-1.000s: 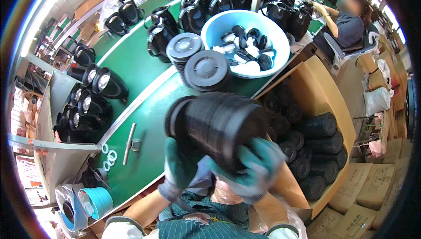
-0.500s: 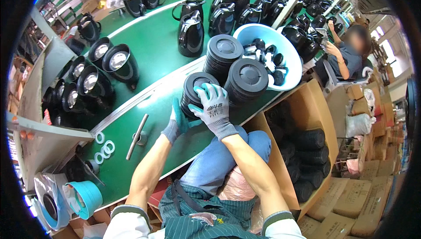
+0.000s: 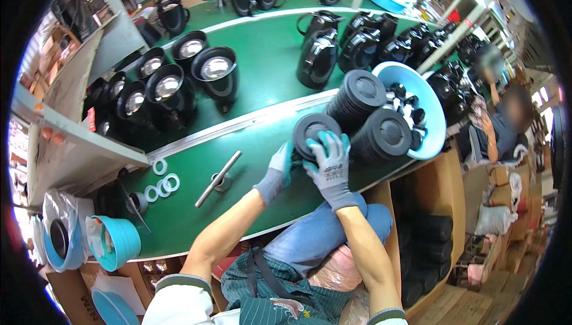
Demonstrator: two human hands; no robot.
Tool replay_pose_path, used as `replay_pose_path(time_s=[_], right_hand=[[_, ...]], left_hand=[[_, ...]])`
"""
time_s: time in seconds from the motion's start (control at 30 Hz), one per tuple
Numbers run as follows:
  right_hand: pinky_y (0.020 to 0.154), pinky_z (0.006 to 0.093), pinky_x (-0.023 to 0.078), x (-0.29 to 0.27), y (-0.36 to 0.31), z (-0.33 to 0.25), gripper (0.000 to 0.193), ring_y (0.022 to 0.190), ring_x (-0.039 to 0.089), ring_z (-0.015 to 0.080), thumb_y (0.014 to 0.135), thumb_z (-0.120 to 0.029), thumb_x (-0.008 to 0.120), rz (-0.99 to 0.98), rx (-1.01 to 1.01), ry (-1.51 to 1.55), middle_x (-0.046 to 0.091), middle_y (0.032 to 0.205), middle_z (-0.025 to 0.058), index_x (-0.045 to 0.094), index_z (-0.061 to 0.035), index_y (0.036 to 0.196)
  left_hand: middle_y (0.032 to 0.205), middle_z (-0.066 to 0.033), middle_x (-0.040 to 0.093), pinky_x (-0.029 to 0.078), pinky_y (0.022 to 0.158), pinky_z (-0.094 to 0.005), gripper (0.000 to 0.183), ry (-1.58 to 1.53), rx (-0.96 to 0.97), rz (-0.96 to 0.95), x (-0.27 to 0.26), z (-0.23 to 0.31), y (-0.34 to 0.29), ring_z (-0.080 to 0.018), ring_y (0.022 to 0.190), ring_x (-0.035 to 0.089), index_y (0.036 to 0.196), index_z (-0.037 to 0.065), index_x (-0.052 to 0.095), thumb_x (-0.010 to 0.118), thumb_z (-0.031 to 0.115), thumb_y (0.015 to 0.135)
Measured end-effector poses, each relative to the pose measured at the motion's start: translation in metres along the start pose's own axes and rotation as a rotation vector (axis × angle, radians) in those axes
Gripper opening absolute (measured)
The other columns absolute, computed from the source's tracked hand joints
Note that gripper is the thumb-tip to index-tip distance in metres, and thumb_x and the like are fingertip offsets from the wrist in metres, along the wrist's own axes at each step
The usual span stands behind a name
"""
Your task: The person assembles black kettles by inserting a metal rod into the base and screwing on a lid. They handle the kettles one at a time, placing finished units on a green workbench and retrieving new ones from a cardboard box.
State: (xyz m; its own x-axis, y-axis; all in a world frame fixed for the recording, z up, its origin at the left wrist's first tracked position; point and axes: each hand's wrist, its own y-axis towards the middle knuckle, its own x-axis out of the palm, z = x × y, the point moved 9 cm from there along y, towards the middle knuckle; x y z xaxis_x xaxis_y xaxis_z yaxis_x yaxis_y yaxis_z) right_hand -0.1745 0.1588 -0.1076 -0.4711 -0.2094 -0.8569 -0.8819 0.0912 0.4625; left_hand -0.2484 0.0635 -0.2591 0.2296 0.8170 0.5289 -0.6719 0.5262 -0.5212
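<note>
Both my gloved hands are at the nearest stack of round black lids (image 3: 311, 127) on the green bench. My left hand (image 3: 279, 169), in a grey glove with teal fingers, presses against the stack's left side; its fingertips are partly hidden behind the lids. Over the front right rim curls my right hand (image 3: 331, 167), its fingers resting on the top lid and the thumb at the near side. Two more lid stacks, a far one (image 3: 361, 88) and a right one (image 3: 387, 134), stand close beyond it.
A light blue basin (image 3: 437, 116) of small black and white parts sits behind the stacks. Black jugs (image 3: 317, 60) and open black pots (image 3: 215, 72) line the bench. A metal rod tool (image 3: 218, 179) and white rings (image 3: 162, 185) lie left. An open carton (image 3: 456, 197) holds black stacks; a co-worker (image 3: 500, 122) sits right.
The view has swung left, so the bench things appear farther right. My hands stay at the same lid stack, with the right fingers shifted slightly on its top rim.
</note>
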Motion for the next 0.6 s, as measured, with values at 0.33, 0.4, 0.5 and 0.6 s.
replay_pose_path(time_s=[0.33,0.4,0.5,0.6], right_hand=[[0.121,0.0656,0.021,-0.038,0.008,-0.019,0.074,0.142,0.04,0.0359,0.082,-0.043,0.077,0.006,0.074,-0.109,0.046,0.149,0.0178,0.054,-0.013,0.146],[0.121,0.0633,0.023,-0.045,0.005,-0.037,0.072,0.14,0.04,0.0374,0.083,-0.045,0.074,0.077,0.045,-0.04,0.044,0.151,0.0198,0.056,-0.0107,0.144],[0.12,0.0607,0.027,-0.068,-0.001,-0.061,0.069,0.141,0.039,0.038,0.082,-0.043,0.076,0.098,-0.007,0.07,0.044,0.15,0.0196,0.058,-0.0084,0.14],[0.121,0.0569,0.028,-0.096,-0.001,-0.074,0.075,0.143,0.04,0.0384,0.083,-0.042,0.077,0.103,-0.03,0.139,0.044,0.152,0.0199,0.054,-0.0071,0.144]], left_hand=[[0.134,-0.016,0.061,0.045,0.105,-0.0493,0.067,1.934,1.248,0.899,-0.001,0.279,-0.077,-0.0347,0.127,0.055,0.14,0.014,0.058,0.08,0.024,0.077],[0.126,-0.0094,0.064,0.048,0.096,-0.0485,0.056,2.065,1.016,0.835,-0.044,0.298,-0.039,-0.0312,0.119,0.058,0.131,0.02,0.064,0.081,0.023,0.078],[0.116,-0.0042,0.067,0.048,0.091,-0.0455,0.046,1.99,1.089,0.665,-0.041,0.302,-0.061,-0.0278,0.115,0.059,0.122,0.022,0.069,0.08,0.019,0.078],[0.111,-0.0025,0.067,0.047,0.091,-0.0442,0.045,1.9,1.294,0.391,-0.001,0.28,-0.131,-0.0263,0.113,0.059,0.122,0.022,0.069,0.079,0.016,0.078]])
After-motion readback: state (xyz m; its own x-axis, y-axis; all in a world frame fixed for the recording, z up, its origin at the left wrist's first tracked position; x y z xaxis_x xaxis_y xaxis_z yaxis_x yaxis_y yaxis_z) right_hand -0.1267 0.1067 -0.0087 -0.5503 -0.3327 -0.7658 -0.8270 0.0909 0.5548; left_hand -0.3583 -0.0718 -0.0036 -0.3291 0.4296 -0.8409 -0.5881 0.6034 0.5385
